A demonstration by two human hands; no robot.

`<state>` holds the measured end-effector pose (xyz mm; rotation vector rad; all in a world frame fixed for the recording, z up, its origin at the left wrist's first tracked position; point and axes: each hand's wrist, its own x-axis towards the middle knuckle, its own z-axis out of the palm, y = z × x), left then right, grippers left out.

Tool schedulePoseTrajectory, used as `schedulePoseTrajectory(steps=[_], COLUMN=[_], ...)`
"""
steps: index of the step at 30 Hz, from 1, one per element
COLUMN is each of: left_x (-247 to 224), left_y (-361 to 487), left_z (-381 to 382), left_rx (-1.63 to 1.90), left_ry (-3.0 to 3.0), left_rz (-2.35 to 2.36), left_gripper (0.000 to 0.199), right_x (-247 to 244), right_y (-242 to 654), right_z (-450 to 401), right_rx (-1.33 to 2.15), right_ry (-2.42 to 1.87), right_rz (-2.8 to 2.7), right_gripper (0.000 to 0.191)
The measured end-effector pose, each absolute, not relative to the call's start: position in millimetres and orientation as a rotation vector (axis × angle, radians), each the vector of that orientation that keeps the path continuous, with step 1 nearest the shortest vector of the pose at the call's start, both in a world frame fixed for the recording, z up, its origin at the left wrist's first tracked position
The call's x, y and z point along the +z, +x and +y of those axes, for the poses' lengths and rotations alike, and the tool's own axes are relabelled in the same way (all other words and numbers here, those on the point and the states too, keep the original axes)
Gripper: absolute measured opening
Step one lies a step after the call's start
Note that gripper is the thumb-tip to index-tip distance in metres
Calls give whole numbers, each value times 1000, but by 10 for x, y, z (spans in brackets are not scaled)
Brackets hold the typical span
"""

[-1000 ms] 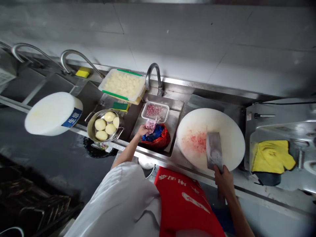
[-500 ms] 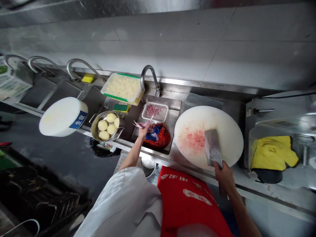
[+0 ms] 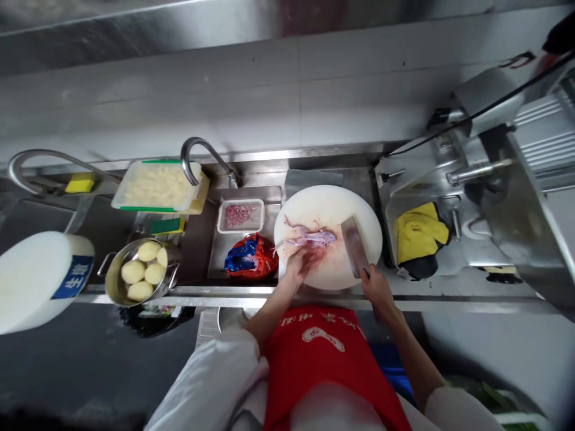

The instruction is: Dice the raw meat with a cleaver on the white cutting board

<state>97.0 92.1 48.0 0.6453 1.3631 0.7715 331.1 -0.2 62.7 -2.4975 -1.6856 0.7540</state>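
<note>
- The carcass point(image 3: 320, 237) lies on the board point(image 3: 332, 200), toward 9 o'clock.
- Your right hand point(image 3: 376, 288) wraps its fingers round the cleaver point(image 3: 354, 246), at 4 o'clock.
- Your left hand point(image 3: 297, 266): 7 o'clock of the carcass; finger state, cannot tell.

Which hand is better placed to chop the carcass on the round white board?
Likely the right hand: it grips the cleaver, held at the board beside the carcass. The left hand, close to the carcass, shows no tool.
</note>
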Motion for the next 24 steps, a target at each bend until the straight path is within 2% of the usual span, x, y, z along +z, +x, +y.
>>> schedulePoseTrajectory(steps=[4,7,10,16,19,24], left_x=[485,494,435,296,224,167], left_y=[1098,1272,1317,972,931,958], left_z=[1006,1432,1749,1579,1362,1156], left_rx=[851,537,179,63,4,120], left_ry=[1396,2099,2432,2520,2359,2021], left_rz=[1529,1241,1087,1252,1425,1649], left_gripper=[35,44,52,41,42,43], right_x=[591,605,632,597,622,816], right_y=[3403,3394,3375,3389,3425,3384], right_z=[-46,-31,-19,-83,-90,40], right_rx=[776,816,851,908,956,1007], right_ry=[-2521,-2530,-2520,-2490,-2519,-2515], right_rz=[-1663,-1623,-1600,-1577,-1551,-1646], right_gripper=[26,27,26,30,31,29])
